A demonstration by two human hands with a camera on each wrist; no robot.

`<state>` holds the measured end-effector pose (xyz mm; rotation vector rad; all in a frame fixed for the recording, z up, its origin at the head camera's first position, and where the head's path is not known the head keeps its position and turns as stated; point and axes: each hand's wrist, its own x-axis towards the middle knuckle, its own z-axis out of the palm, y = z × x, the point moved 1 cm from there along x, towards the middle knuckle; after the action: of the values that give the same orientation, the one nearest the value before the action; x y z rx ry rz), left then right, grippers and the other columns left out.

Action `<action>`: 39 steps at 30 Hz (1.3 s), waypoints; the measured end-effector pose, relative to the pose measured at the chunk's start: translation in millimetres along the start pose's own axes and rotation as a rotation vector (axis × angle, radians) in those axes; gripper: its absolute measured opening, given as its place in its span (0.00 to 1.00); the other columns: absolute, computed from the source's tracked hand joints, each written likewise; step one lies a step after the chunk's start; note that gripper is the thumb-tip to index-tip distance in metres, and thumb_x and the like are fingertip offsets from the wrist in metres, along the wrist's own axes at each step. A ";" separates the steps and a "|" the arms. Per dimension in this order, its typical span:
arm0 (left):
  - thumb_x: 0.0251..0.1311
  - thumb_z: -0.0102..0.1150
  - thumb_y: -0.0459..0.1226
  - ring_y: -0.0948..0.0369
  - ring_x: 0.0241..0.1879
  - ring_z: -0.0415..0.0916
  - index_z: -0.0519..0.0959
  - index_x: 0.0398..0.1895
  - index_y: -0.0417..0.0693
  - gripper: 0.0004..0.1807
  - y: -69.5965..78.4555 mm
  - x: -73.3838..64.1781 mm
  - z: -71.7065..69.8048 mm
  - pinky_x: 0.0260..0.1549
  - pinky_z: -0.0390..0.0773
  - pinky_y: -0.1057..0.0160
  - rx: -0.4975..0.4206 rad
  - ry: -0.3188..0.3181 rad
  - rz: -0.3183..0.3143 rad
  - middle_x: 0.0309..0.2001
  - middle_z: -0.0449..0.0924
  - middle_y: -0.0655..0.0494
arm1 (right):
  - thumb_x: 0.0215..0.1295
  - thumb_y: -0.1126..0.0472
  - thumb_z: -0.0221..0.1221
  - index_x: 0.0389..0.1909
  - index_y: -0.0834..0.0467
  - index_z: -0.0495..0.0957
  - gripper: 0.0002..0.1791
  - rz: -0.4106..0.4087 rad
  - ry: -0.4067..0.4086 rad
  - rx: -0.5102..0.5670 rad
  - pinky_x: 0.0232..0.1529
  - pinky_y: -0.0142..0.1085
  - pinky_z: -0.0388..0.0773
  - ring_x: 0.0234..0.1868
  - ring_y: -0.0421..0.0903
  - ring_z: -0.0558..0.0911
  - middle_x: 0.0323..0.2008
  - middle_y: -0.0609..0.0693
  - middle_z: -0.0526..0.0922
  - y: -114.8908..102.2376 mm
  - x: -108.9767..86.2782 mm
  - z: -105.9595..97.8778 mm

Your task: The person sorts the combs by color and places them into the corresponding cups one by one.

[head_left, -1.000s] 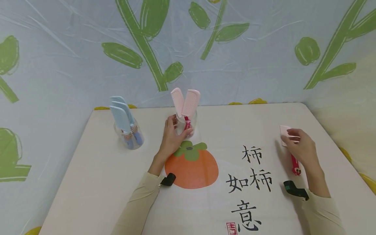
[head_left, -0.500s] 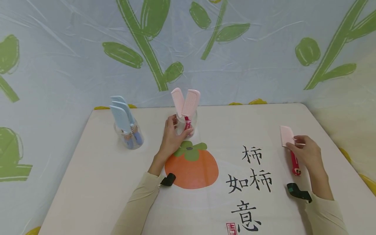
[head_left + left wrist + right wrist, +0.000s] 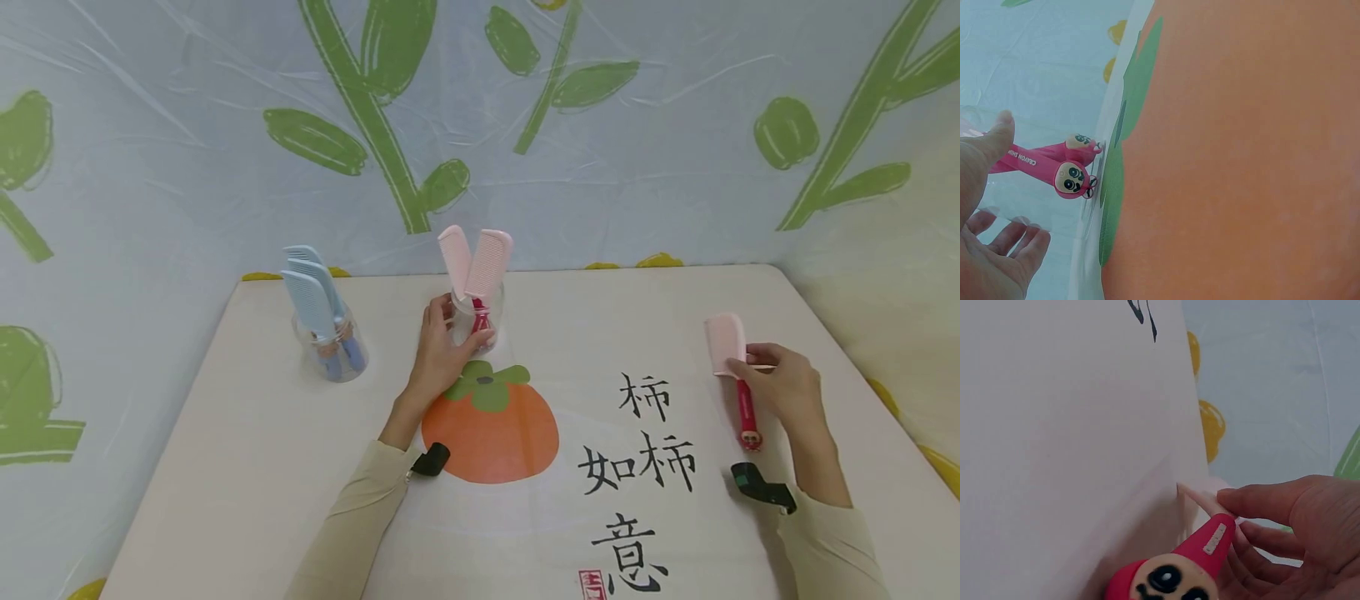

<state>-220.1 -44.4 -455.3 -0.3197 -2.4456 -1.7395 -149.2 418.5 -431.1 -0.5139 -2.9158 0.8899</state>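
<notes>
At the right of the table, my right hand [image 3: 785, 387] pinches a pink comb [image 3: 726, 343] near where its head meets the red handle. That handle ends in a cartoon face [image 3: 1175, 578], seen close in the right wrist view. My left hand [image 3: 442, 350] grips a clear glass jar [image 3: 493, 312] at the table's back middle, thumb and fingers on either side. Two pink combs [image 3: 491, 260] stand in the jar with heads up. Their red handles [image 3: 1035, 161] cross inside it, face ends at the bottom.
Left of the held jar stands another clear jar [image 3: 306, 337] with several blue combs [image 3: 309, 300] in it. The white table [image 3: 247, 467] bears a printed orange persimmon [image 3: 491, 437] and black characters. A leaf-patterned sheet [image 3: 637, 183] hangs behind the back edge.
My right hand has slid from the comb's head toward its neck and now lifts and turns the comb slightly. My left hand keeps its hold on the jar.
</notes>
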 end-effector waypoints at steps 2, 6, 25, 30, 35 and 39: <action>0.62 0.73 0.42 0.50 0.64 0.66 0.58 0.72 0.43 0.42 0.2 -0.2 0.0 0.66 0.71 0.49 -0.003 -0.003 -0.002 0.65 0.65 0.44 | 0.75 0.50 0.59 0.65 0.74 0.68 0.33 -0.003 0.004 0.005 0.34 0.36 0.74 0.56 0.71 0.75 0.58 0.75 0.74 -4.3 -0.1 -0.6; 0.62 0.73 0.42 0.50 0.64 0.65 0.58 0.72 0.43 0.42 0.5 -0.9 -0.2 0.67 0.71 0.49 -0.005 -0.006 -0.009 0.65 0.65 0.45 | 0.74 0.48 0.60 0.66 0.72 0.69 0.34 -0.005 0.018 0.024 0.30 0.28 0.73 0.57 0.72 0.75 0.59 0.75 0.74 -14.9 -0.7 -2.0; 0.62 0.73 0.43 0.49 0.64 0.66 0.58 0.72 0.43 0.42 1.1 -1.0 -0.3 0.66 0.71 0.47 0.013 0.002 -0.008 0.64 0.66 0.44 | 0.73 0.46 0.61 0.67 0.69 0.69 0.35 -0.084 0.082 0.195 0.30 0.13 0.71 0.31 0.18 0.71 0.59 0.70 0.76 -59.2 -4.7 -5.2; 0.61 0.73 0.43 0.49 0.64 0.66 0.58 0.72 0.43 0.43 -0.4 -0.1 0.2 0.66 0.71 0.48 0.025 0.004 -0.011 0.64 0.66 0.44 | 0.73 0.46 0.61 0.66 0.68 0.70 0.33 -0.117 0.094 0.211 0.32 0.13 0.71 0.33 0.19 0.72 0.58 0.67 0.77 -70.6 -5.9 -3.7; 0.61 0.74 0.43 0.49 0.64 0.66 0.59 0.72 0.43 0.43 -1.0 0.3 0.4 0.66 0.72 0.48 0.030 0.004 -0.015 0.64 0.66 0.44 | 0.72 0.46 0.62 0.65 0.67 0.71 0.33 -0.155 0.105 0.217 0.36 0.14 0.71 0.35 0.20 0.73 0.57 0.64 0.77 -84.2 -7.4 -3.7; 0.61 0.74 0.44 0.49 0.63 0.67 0.59 0.72 0.43 0.43 -1.0 0.7 0.4 0.65 0.72 0.48 0.038 0.007 -0.017 0.64 0.66 0.44 | 0.72 0.45 0.62 0.65 0.66 0.71 0.33 -0.180 0.103 0.214 0.38 0.16 0.72 0.37 0.20 0.74 0.56 0.62 0.78 -95.6 -8.7 -3.7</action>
<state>-221.0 -44.3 -456.2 -0.2887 -2.4800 -1.6960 -169.0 343.1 -375.0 -0.2692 -2.6794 1.0960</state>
